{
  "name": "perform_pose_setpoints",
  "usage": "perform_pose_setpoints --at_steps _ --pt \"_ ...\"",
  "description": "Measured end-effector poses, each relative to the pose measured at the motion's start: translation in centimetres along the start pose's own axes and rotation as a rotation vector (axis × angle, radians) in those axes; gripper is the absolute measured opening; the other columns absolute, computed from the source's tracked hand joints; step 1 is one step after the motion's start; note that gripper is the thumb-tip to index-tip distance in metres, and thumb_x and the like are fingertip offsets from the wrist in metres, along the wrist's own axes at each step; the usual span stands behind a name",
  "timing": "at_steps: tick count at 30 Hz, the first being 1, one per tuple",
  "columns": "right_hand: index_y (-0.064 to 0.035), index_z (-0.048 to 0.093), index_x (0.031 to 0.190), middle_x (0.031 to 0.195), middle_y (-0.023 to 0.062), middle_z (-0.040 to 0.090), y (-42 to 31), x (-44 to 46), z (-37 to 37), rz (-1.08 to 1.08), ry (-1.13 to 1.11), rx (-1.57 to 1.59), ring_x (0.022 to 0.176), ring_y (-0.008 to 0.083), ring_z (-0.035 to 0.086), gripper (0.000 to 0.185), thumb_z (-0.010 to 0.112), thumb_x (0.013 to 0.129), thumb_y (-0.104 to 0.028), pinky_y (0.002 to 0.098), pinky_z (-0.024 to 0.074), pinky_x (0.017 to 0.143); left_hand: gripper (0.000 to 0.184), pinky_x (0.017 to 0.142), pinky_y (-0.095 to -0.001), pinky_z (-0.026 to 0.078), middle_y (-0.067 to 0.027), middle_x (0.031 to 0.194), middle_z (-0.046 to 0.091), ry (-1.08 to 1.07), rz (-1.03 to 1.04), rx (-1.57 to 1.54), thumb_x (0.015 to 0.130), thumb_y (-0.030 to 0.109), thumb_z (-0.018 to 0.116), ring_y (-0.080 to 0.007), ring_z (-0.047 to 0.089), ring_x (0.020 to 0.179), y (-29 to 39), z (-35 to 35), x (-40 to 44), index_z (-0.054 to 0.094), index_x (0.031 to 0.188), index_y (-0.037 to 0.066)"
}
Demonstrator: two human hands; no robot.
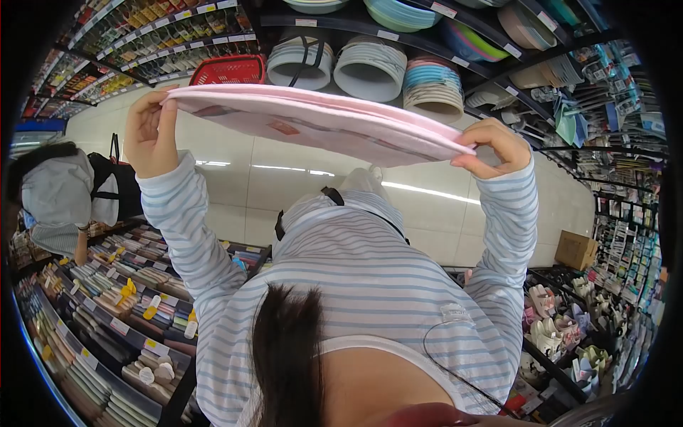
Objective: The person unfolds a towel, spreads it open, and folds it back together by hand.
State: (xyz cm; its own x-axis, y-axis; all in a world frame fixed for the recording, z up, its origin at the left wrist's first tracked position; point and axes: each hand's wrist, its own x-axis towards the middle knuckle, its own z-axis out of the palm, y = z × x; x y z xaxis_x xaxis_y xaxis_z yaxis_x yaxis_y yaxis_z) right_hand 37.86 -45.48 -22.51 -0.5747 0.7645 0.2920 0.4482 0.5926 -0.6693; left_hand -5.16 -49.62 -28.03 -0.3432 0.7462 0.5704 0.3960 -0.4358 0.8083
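A folded pink towel [313,122] is stretched out flat before me, its layered edge facing up and a small reddish label on its face. My left hand [151,135] pinches the towel's left corner between thumb and fingers. At the opposite end, my right hand [498,148] grips the right corner in the same way. The towel sags slightly between both hands and tilts down to the right.
Stacked basins and buckets [370,67] fill the shelves ahead, beside a red shopping basket [228,70]. Folded textiles [107,285] line the racks at left, where another person [60,188] stands. Slippers [548,320] and a cardboard box [575,250] are at right. Tiled floor [284,196] lies below.
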Motion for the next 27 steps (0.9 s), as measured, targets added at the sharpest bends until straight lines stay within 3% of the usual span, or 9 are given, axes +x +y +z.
perform_pose_setpoints --at_steps 6,9,21,24,27 --pt "-0.0002 0.064 0.081 0.077 0.0091 0.064 -0.1 0.7 -0.2 -0.083 0.019 0.018 0.072 0.0193 0.059 0.031 0.083 0.057 -0.007 0.0279 0.0448 0.068 0.018 0.086 -0.0270 0.046 -0.0180 0.104 0.062 0.001 -0.032 -0.007 0.086 -0.006 0.057 -0.0182 0.060 0.095 -0.6 -0.4 0.5 0.054 0.103 -0.005" --pt "-0.0012 0.065 0.077 0.079 0.0088 0.065 0.2 1.2 -0.3 -0.091 0.060 0.012 0.070 0.0176 0.060 0.021 0.080 0.063 -0.004 0.0259 0.0478 0.065 0.020 0.085 -0.0255 0.046 -0.0171 0.104 0.061 0.003 -0.021 -0.030 0.085 -0.006 0.058 -0.0171 0.059 0.094 -0.7 -0.1 1.1 0.053 0.104 -0.006" --pt "0.0014 0.061 0.084 0.085 0.0108 0.063 2.8 2.4 -0.9 0.085 0.302 0.088 0.075 0.0166 0.058 0.012 0.068 0.074 0.004 0.0266 0.0452 0.071 0.017 0.089 -0.0283 0.045 -0.0180 0.104 0.062 0.053 0.033 0.026 0.085 -0.007 0.056 -0.0192 0.059 0.096 -0.6 3.2 2.8 0.054 0.102 -0.005" --pt "0.0009 0.063 0.091 0.085 0.0094 0.064 3.0 3.4 -1.6 0.210 0.431 0.031 0.075 0.0158 0.058 0.016 0.067 0.075 0.004 0.0260 0.0456 0.070 0.018 0.086 -0.0281 0.046 -0.0170 0.103 0.061 0.062 0.079 0.049 0.084 -0.007 0.057 -0.0190 0.060 0.094 0.0 5.1 3.4 0.055 0.102 -0.005" --pt "-0.0015 0.064 0.095 0.081 0.0082 0.063 5.0 4.0 -3.5 0.092 0.369 -0.358 0.074 0.0189 0.059 0.017 0.064 0.078 0.000 0.0264 0.0473 0.068 0.020 0.082 -0.0281 0.048 -0.0148 0.100 0.062 0.055 0.099 0.103 0.083 -0.006 0.059 -0.0191 0.061 0.092 1.4 7.6 4.0 0.056 0.103 -0.006"
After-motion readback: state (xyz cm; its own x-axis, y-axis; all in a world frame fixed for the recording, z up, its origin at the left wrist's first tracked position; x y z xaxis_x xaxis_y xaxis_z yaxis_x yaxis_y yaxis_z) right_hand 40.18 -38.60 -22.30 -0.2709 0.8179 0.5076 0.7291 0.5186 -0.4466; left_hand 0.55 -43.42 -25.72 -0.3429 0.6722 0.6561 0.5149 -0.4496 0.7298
